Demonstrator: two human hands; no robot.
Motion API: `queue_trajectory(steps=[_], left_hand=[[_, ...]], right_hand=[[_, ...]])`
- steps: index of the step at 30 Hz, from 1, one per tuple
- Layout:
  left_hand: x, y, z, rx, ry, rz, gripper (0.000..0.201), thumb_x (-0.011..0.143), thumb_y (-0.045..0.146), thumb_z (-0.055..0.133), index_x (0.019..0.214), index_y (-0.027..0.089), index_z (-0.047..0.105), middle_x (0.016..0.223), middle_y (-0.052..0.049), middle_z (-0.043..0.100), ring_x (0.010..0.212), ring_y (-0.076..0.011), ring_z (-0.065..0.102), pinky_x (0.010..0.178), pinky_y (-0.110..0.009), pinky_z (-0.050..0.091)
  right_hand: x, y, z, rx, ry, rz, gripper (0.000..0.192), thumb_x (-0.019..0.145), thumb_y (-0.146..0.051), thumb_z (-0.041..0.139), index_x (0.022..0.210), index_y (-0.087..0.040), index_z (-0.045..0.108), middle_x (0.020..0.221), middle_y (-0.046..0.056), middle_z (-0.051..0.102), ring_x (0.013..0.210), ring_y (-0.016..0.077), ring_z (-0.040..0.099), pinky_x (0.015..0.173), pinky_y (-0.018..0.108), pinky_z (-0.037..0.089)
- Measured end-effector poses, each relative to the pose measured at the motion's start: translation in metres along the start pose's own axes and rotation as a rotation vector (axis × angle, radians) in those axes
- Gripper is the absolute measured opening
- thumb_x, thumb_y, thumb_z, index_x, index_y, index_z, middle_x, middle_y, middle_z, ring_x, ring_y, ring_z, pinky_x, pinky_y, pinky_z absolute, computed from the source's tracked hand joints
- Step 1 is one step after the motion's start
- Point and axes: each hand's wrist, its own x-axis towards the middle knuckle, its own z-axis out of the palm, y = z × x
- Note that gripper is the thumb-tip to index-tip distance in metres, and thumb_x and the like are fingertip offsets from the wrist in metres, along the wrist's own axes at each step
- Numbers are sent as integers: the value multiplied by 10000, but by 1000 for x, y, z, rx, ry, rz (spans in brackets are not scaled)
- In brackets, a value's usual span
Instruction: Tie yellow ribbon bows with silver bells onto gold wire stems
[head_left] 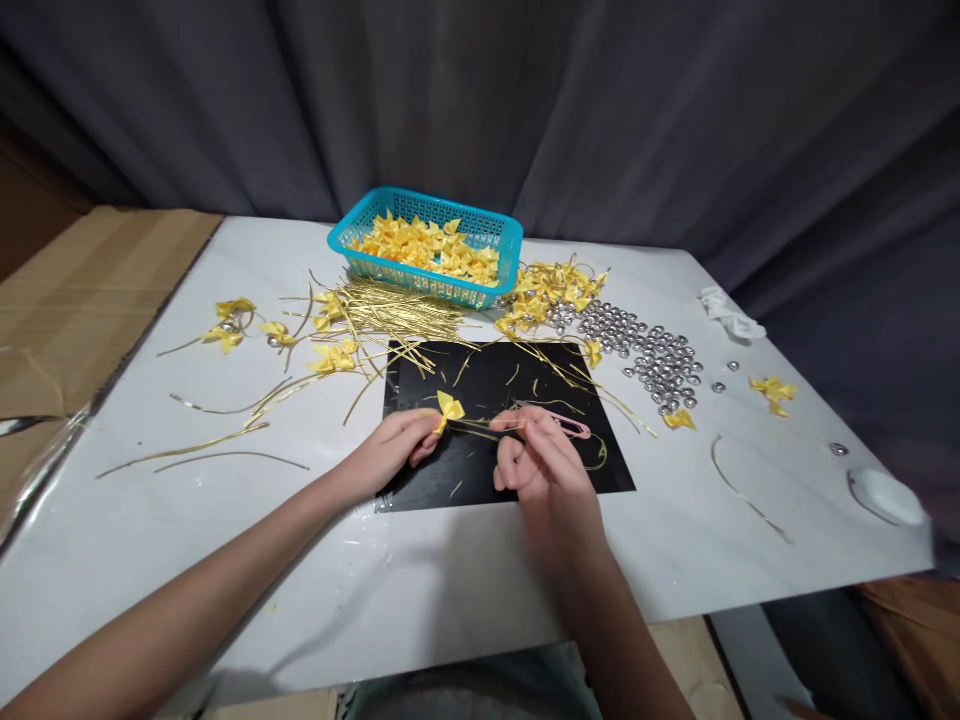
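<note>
Bright table (690, 530), dim curtain (450, 100).
Soft shadows darken the table's near side; beads (664, 365) glint; wide-angle distortion stretches the edges.

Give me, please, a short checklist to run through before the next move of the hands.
1. Yellow ribbon bow pinched in the left hand's fingers: ok.
2. Gold wire running from the bow toward the right hand: ok; firmness of grip there: cannot tell.
3. Black mat free of gold offcuts: not ok, several lie on it.
4. Pink-handled tool free of the right hand: cannot tell, partly hidden.
5. Spare bows in the turquoise basket: ok.
</note>
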Motion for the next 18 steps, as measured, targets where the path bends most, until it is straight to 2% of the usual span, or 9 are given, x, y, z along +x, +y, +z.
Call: queue_trajectory(steps=[3, 6, 9, 11, 14, 16, 18], left_hand=[[1, -1, -1, -68, 35, -15, 338, 862, 337, 397, 564, 187, 345, 488, 57, 305, 469, -92, 278, 472, -226, 239], [1, -1, -2, -120, 32, -30, 339, 864, 313, 405, 556, 187, 341, 469, 57, 305, 458, -90, 272, 466, -221, 243], [0, -2, -3, -160, -28, -29, 354, 871, 317, 408, 549, 184, 348, 462, 59, 302, 449, -85, 269, 460, -218, 244], [0, -3, -3, -193, -46, -28, 354, 871, 303, 410, 544, 183, 346, 457, 62, 291, 444, -82, 263, 457, -216, 245], [1, -2, -3, -248, -30, -34, 350, 871, 268, 401, 538, 185, 332, 452, 64, 277, 438, -80, 251, 448, -212, 240], [2, -1, -3, -278, -19, -43, 348, 871, 251, 392, 536, 186, 321, 449, 66, 266, 434, -79, 239, 441, -209, 231], [3, 1, -3, -289, -16, -50, 348, 867, 239, 391, 532, 187, 313, 446, 68, 259, 430, -76, 232, 436, -206, 223]], right_hand=[[4, 0, -14, -390, -45, -12, 206, 821, -383, 517, 905, -195, 501, 933, 49, 585, 562, 98, 485, 526, 234, 405], [10, 5, -25, -841, -41, -219, 264, 792, -290, 585, 1037, -200, 546, 1032, 66, 574, 817, 165, 537, 714, 288, 443], [21, 9, -19, -973, -229, -366, 376, 787, -205, 598, 1154, -187, 516, 1137, 87, 547, 1010, 200, 506, 898, 339, 402], [31, 8, -10, -993, -358, -405, 341, 795, -171, 587, 1132, -175, 536, 1137, 96, 554, 1058, 209, 488, 933, 346, 385], [43, 2, -3, -1014, -499, -370, 128, 838, -153, 529, 931, -168, 615, 973, 65, 613, 941, 184, 541, 855, 308, 412], [45, -4, -8, -987, -557, -281, 130, 864, -176, 494, 849, -165, 623, 826, 29, 619, 775, 142, 555, 725, 253, 422], [45, -10, -16, -937, -565, -185, 159, 876, -233, 487, 838, -163, 624, 704, -2, 582, 633, 108, 509, 582, 206, 377]])
